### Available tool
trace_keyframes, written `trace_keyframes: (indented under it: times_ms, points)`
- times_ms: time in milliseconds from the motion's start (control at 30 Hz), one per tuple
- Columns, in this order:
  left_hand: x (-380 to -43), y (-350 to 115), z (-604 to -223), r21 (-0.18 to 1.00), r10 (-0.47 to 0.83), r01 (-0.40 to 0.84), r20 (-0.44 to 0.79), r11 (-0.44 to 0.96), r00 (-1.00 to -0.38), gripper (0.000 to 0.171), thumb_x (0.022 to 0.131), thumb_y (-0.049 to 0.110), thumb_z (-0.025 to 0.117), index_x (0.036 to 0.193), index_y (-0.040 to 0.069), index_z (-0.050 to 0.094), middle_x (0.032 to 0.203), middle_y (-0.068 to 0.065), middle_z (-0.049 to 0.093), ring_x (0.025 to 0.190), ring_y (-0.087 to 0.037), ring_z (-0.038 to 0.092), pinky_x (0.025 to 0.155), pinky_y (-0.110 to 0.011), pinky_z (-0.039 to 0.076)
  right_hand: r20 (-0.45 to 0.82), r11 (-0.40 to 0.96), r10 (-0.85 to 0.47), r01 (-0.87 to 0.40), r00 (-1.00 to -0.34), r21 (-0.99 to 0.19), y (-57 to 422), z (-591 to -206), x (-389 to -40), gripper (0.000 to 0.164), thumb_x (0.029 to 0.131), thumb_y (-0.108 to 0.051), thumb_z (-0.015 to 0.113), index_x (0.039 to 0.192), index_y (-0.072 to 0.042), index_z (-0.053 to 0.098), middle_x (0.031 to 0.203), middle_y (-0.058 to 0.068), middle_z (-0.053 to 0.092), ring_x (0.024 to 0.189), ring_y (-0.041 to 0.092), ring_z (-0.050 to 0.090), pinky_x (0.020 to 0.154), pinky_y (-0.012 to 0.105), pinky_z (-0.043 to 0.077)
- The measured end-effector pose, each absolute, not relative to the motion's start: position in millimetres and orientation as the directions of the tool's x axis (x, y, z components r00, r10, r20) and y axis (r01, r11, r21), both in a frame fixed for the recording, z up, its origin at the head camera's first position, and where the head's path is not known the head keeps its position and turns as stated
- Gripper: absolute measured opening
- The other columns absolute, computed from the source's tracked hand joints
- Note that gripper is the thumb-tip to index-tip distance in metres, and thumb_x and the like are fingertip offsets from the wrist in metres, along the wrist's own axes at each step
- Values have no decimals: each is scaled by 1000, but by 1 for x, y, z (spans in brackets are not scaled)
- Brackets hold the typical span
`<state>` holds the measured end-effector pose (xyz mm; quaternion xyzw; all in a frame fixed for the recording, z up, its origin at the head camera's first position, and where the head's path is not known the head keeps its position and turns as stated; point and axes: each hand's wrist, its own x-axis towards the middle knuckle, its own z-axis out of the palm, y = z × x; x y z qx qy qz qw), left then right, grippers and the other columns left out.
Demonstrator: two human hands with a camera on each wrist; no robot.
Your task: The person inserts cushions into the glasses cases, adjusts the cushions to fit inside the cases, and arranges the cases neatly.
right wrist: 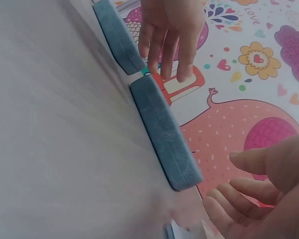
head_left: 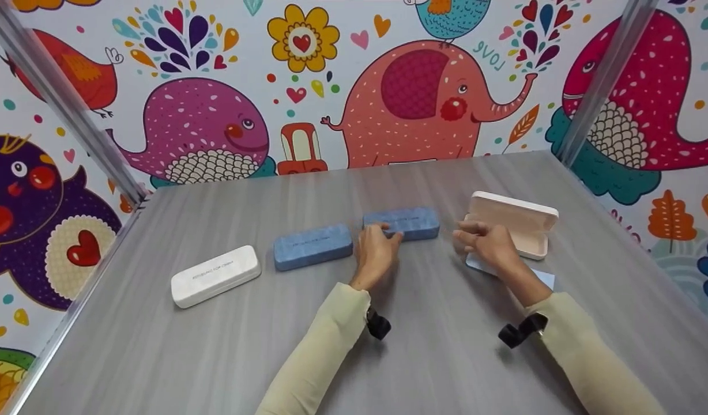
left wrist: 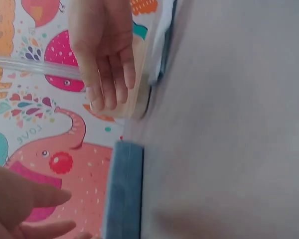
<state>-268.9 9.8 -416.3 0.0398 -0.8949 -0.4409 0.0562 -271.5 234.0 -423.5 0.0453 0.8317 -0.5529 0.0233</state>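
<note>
Tabletop (head_left: 187,363), grey and faintly streaked, spreads before me, backed by a white wall (head_left: 308,106) printed with whales, an elephant and hearts. Cream sleeves (head_left: 319,351) run down to my wrists. On the right stands a white hard-shell case (head_left: 515,210) with a pale pink lining, its lid raised. Three more lie closed in a row: a smooth white oblong case (head_left: 215,276) at far left, a marbled blue case (head_left: 313,248) next, and a second marbled blue case (head_left: 414,225) mid-table. That last one is what my reach seems to turn on: it lies ahead and slightly right of my left hand (head_left: 377,253), the nearer one, its long axis running roughly side to side. My left fingers and thumb are apart at its left end; whether they touch it, I cannot tell. My right hand (head_left: 495,245), off its other end, has loosely extended fingers and grips nothing, with a flat pale blue cloth (head_left: 544,278) partly hidden below. Smallest is the writing: LOVE on the wall, and fine dark print on the closed lids, too blurred to read.
</note>
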Motion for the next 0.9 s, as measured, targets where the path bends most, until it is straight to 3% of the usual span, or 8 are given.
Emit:
trace_keyframes:
  times_ms: [167, 267, 467, 600, 733, 800, 900]
  points:
    - [-263, 28, -414, 818, -42, -37, -15, 574, -999, 28, 92, 28, 73, 112, 9, 74, 104, -4, 75, 92, -16, 69, 82, -32, 56, -40, 425, 46, 56, -998, -903, 250, -421, -259, 49, 95, -27, 70, 131, 6, 61, 97, -5, 72, 84, 0, 66, 76, 18, 56]
    - [-260, 41, -415, 832, -11, -41, -42, 553, -999, 25, 90, 27, 74, 108, 10, 76, 100, -3, 76, 91, -14, 69, 81, -29, 55, -27, 485, 56, 51, -998, -873, 260, -420, -252, 48, 96, -28, 68, 132, 4, 62, 99, -1, 73, 80, -4, 63, 73, 17, 55]
    - [-258, 72, -420, 845, 27, -107, -142, 523, -989, 21, 90, 25, 75, 105, 11, 75, 99, -2, 76, 76, -10, 65, 67, -24, 52, -9, 584, 89, 59, -996, -810, 282, -419, -237, 47, 97, -31, 66, 131, 1, 63, 115, 19, 68, 88, 11, 62, 70, 18, 53]
    - [-257, 92, -423, 841, 36, -148, -195, 520, -980, 21, 90, 25, 75, 104, 9, 74, 94, -2, 72, 67, -11, 61, 60, -25, 48, -31, 622, 112, 95, -993, -777, 296, -419, -227, 49, 98, -37, 64, 132, -1, 63, 125, 21, 59, 97, 22, 59, 69, 17, 50]
    - [-256, 108, -425, 835, 25, -170, -214, 524, -976, 20, 89, 25, 76, 99, 8, 74, 89, -1, 69, 69, -12, 59, 63, -27, 49, -65, 633, 131, 134, -989, -762, 311, -419, -221, 50, 98, -40, 63, 132, -3, 62, 125, 19, 58, 99, 25, 55, 69, 17, 48]
    - [-256, 115, -426, 831, 22, -175, -219, 528, -975, 17, 89, 25, 76, 84, 9, 72, 75, 2, 64, 64, -11, 55, 58, -26, 46, -87, 631, 136, 154, -987, -760, 318, -420, -219, 52, 98, -41, 63, 133, -3, 61, 125, 19, 58, 100, 26, 53, 69, 18, 48]
    - [-257, 124, -428, 824, 21, -160, -204, 544, -979, 38, 89, 23, 75, 58, 13, 56, 52, 7, 46, 48, -8, 41, 46, -24, 32, -146, 612, 137, 199, -980, -765, 328, -422, -217, 58, 98, -46, 62, 136, -3, 57, 127, 18, 55, 103, 26, 50, 70, 19, 46]
